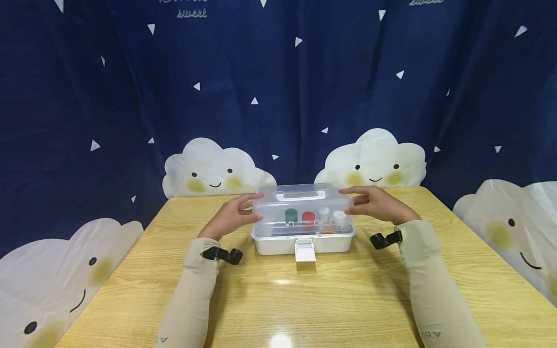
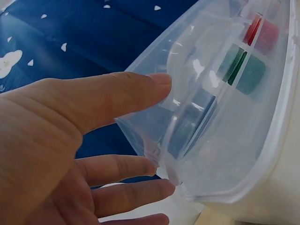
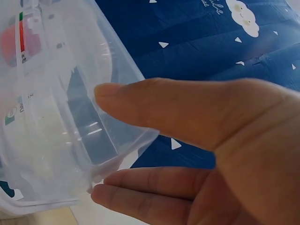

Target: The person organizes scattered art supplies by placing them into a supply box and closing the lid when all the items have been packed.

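Observation:
A storage box (image 1: pixel 273 245) with a white base, a clear lid (image 1: pixel 270 210) and a white carry handle (image 1: pixel 300 195) stands on the table, the lid down over the base. Its white front latch (image 1: pixel 305 252) hangs unfastened. My left hand (image 1: pixel 229 215) is at the left end of the lid, thumb reaching over it and fingers stretched toward its rear edge. At the right end, my right hand (image 1: pixel 377 203) lies likewise, thumb on the lid and fingers extended. Through the plastic show a green cap (image 1: pixel 291 215), a red cap (image 1: pixel 308 218) and white-capped containers (image 1: pixel 339 217).
The wooden table (image 1: pixel 278 295) runs out in front of the box and to both sides. Behind it hangs a dark blue curtain (image 1: pixel 235 58) with white triangles and smiling clouds. Black wrist mounts (image 1: pixel 223 254) stick out from both sleeves.

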Demonstrator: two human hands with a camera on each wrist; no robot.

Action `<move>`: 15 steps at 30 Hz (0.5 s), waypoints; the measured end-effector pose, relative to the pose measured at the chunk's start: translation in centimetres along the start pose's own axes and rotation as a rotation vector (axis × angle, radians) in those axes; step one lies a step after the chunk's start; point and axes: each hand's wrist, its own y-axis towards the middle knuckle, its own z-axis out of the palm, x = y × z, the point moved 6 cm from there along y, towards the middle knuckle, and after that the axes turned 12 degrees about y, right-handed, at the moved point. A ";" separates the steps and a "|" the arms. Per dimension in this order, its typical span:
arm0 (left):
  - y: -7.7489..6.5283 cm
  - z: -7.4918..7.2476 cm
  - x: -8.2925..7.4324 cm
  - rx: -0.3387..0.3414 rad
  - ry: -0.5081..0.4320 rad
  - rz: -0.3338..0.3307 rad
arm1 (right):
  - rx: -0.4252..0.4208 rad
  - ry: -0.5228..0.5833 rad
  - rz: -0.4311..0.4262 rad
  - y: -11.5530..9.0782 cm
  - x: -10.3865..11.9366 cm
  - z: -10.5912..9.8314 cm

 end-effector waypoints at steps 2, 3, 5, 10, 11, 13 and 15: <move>0.0 0.0 0.0 0.005 0.010 -0.004 | 0.010 -0.002 0.002 -0.1 0.0 0.0; -0.1 0.0 0.0 0.007 0.015 -0.006 | 0.014 -0.004 0.004 -0.1 0.0 0.0; -0.1 -0.1 0.0 0.013 0.020 -0.009 | 0.022 -0.014 0.006 -0.1 0.0 0.0; 0.0 0.0 0.2 0.017 0.011 -0.021 | 0.033 -0.028 0.013 -0.2 0.2 0.2; 0.0 0.0 0.2 0.016 0.012 -0.022 | 0.034 -0.029 0.015 -0.2 0.2 0.2; -0.1 -0.1 0.1 0.013 0.021 -0.019 | 0.037 -0.033 0.015 -0.3 0.2 0.1; -0.2 -0.2 0.0 0.011 0.024 -0.015 | 0.039 -0.037 0.013 -0.3 0.2 0.1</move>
